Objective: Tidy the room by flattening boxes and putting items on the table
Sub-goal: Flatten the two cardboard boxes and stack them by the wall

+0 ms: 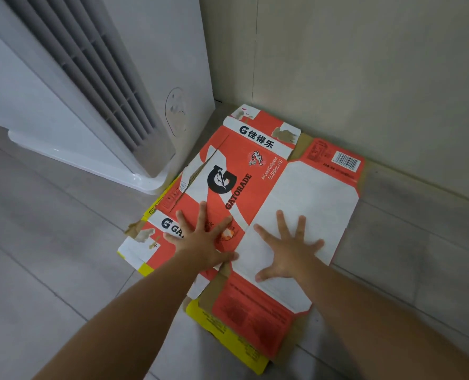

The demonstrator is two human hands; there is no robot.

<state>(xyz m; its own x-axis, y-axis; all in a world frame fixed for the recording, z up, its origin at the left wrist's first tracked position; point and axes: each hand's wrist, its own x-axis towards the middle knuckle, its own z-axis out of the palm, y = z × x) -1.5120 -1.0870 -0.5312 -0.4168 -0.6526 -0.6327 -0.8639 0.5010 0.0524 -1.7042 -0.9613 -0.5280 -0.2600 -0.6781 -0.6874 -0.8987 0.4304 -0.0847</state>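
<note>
Head view: orange-and-white Gatorade box (304, 187) is flat on the floor (49, 256), at the floor's far edge where it meets the wall (365, 72). Its far flaps touch or nearly touch the wall; I can't tell which. The printed side faces up, with the logo on the left panel, a plain white panel on the right, and a barcode (347, 160) on the far right flap.

My left hand (200, 244) is spread, fingers straight and splayed, palm down on the orange panel just below the logo. My right hand (289, 255) is the same, splayed flat with its palm on the white panel. The hands sit side by side with the centre fold between them. Neither one is gripping anything.

A second flattened box, yellow (228, 341), lies under the Gatorade one. Its edges stick out at the near end and along the left side.

A white tower unit with a slatted vent (71, 86) stands on the floor to the left. Its base (134, 178) is just beside the far left corner of the boxes. Grey plank flooring is all around.
</note>
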